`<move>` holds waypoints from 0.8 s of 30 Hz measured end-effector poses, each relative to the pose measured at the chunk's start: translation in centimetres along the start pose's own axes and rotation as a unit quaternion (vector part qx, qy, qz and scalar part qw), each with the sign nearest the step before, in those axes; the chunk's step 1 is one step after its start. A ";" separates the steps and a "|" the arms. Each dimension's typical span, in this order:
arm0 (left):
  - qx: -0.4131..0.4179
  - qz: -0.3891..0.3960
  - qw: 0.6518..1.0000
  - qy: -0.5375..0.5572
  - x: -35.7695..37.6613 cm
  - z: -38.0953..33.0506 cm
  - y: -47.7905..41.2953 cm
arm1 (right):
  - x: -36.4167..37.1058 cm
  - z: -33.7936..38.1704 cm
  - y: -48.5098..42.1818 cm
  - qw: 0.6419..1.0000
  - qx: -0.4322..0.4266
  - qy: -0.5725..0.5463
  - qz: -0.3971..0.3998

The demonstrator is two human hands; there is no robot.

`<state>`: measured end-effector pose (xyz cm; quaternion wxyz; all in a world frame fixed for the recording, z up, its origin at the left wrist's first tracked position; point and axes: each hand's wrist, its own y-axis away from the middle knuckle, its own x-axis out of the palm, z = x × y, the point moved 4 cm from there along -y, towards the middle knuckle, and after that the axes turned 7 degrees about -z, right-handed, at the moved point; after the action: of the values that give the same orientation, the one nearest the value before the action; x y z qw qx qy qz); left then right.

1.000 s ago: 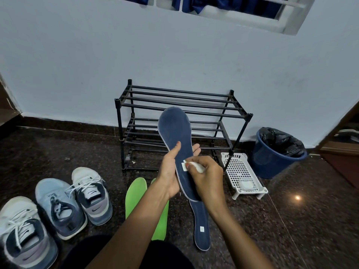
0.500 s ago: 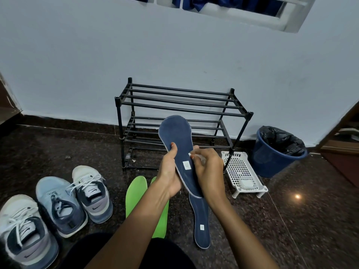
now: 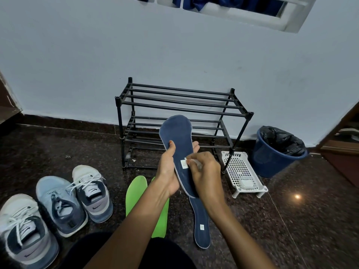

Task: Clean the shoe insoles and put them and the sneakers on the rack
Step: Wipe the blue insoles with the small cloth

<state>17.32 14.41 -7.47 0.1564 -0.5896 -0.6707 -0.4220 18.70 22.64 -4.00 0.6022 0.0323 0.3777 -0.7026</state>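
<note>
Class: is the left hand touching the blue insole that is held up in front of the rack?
Touching. The head view shows the left hand gripping the held blue insole, thumb across its face and fingertips showing past its far edge.

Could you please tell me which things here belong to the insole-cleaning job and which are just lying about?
Job: held navy insole, white wipe, navy insole on floor, green insoles, three sneakers, black rack.
Lying about: blue bin, white perforated tray.

We read no words. Swoosh logo on the heel of the nearest-right sneaker [image 3: 92,193] and on the side of the near-left sneaker [image 3: 23,232]. Tongue label on that right sneaker, and small white tags on both blue insoles [image 3: 177,144], too small to read.
</note>
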 end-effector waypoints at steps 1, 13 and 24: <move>0.003 -0.001 1.000 -0.005 -0.1 0.0 0.0 | 0.2 0.4 0.4 1.000 -0.011 -0.008 0.012; -0.003 -0.027 0.999 -0.029 -0.1 0.2 0.0 | 0.8 1.1 0.6 0.999 -0.027 -0.012 0.020; 0.002 -0.054 0.998 -0.028 -0.1 0.3 0.1 | 0.8 0.2 0.0 0.999 -0.012 0.028 0.010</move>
<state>17.50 14.62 -7.68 0.1159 -0.5638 -0.7065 -0.4117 18.55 21.88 -4.21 0.5988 0.0490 0.4024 -0.6908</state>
